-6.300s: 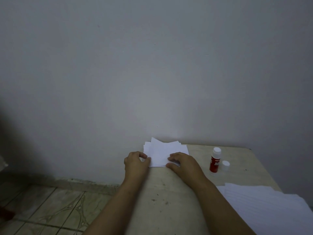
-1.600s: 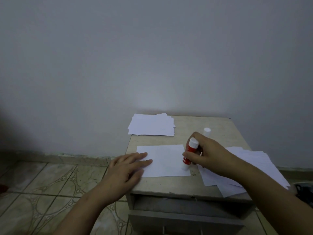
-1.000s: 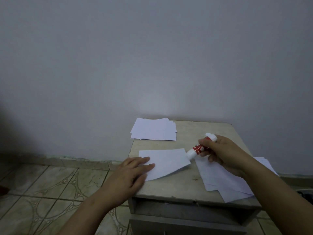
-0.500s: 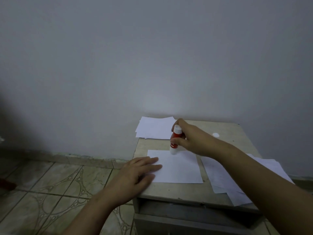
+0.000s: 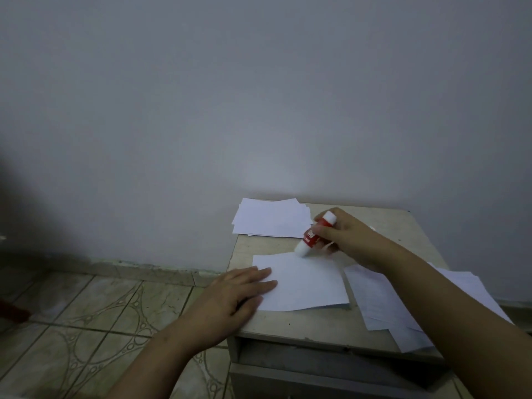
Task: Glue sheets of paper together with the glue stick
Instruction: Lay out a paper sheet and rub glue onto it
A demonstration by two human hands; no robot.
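A white sheet of paper (image 5: 305,283) lies flat in the middle of the small table (image 5: 288,326). My left hand (image 5: 233,295) presses its left edge with straight fingers. My right hand (image 5: 345,240) grips the red and white glue stick (image 5: 312,236), tilted so that its lower end touches the sheet's far edge. A stack of white sheets (image 5: 270,217) sits at the table's far left corner by the wall. More loose sheets (image 5: 383,300) lie on the right, partly under my right forearm.
The table stands against a plain grey wall (image 5: 259,110). A small white cap (image 5: 372,228) lies behind my right hand. Patterned floor tiles (image 5: 86,326) spread to the left. A drawer front (image 5: 316,378) shows below the tabletop.
My right hand has slid the glue stick to the right along the sheet's far edge and tilted it. My left hand stays pressed on the sheet's left edge.
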